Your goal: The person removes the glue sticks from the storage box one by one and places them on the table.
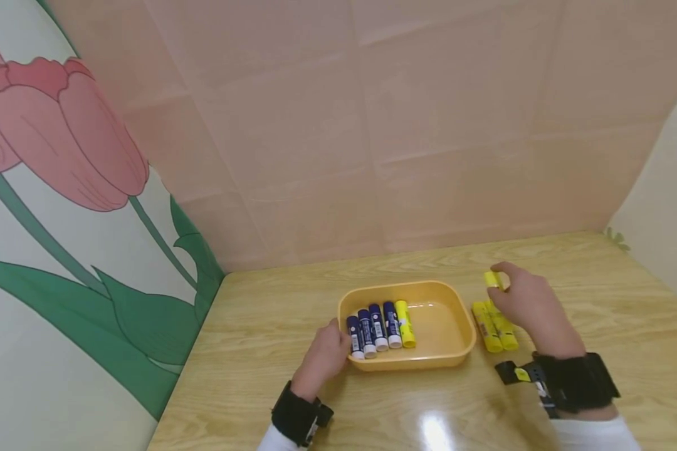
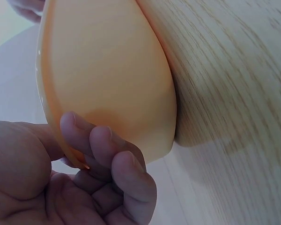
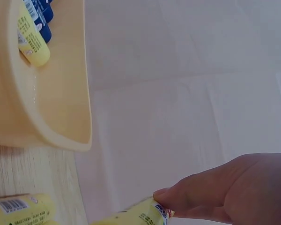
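Observation:
My left hand (image 1: 326,351) grips the left end of an orange-yellow plastic tray (image 1: 442,329). In the left wrist view the thumb is inside the rim and the fingers (image 2: 131,176) curl against the outer wall. Several dark blue glue sticks (image 1: 377,327) with white ends lie side by side in the tray's left half, with one yellow glue stick (image 1: 405,324) beside them. To the right of the tray, my right hand (image 1: 533,307) pinches another yellow glue stick (image 3: 140,213) between thumb and fingers. It is held above two yellow glue sticks (image 1: 487,327) lying together on the table.
The wood-patterned table (image 1: 248,351) carries the tray and loose sticks. Behind it hangs a creased pinkish-brown sheet (image 1: 372,138). A panel with painted tulips (image 1: 68,131) stands at the left, and a pale wall (image 1: 666,207) bounds the right side.

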`<state>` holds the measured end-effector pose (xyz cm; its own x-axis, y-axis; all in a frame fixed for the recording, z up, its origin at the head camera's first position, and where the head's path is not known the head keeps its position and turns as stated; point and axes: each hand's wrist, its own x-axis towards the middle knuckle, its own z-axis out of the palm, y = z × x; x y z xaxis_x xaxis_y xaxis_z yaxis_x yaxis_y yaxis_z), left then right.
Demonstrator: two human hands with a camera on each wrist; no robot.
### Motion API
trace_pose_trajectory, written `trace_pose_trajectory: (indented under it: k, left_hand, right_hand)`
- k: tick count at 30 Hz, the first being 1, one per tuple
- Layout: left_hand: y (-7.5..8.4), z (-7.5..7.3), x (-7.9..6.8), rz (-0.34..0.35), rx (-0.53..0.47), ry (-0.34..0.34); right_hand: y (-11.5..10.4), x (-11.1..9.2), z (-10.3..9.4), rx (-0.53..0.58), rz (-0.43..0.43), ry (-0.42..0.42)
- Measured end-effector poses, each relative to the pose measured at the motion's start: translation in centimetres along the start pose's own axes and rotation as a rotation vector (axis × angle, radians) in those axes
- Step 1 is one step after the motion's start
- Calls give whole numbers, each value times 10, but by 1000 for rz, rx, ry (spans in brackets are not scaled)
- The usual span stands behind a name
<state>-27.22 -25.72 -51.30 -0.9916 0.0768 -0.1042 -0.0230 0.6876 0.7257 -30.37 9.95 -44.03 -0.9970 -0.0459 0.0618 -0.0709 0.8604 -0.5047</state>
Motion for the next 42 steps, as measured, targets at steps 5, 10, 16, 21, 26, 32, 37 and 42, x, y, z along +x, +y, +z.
trace_pose_trajectory:
  k: [5, 10, 16, 21, 26, 32, 37, 42]
  left_hand:
    - [0, 0, -1, 2, -4, -3]
    - [0, -1, -2, 14, -9, -3]
    - [-1, 0, -1, 18, -8, 1]
    - [-1, 0, -2, 24, -5, 2]
    - [0, 0, -2, 20, -10, -3]
    - [1, 0, -2, 23, -2, 5]
    - [1, 0, -1, 29, 0, 7]
    - [0, 1, 0, 31, -4, 4]
  right_hand:
    - [10, 1, -2, -14, 12, -10]
    - [17, 3, -2, -5, 40, -30]
    - [28, 4, -2, -10, 52, -50]
    - [39, 7, -3, -40, 85, -65]
    - [50, 11, -3, -68, 107, -67]
    - [59, 11, -3, -74, 125, -95]
    - [65, 12, -3, -61, 160, -142]
    - [70, 15, 0, -48, 214, -188]
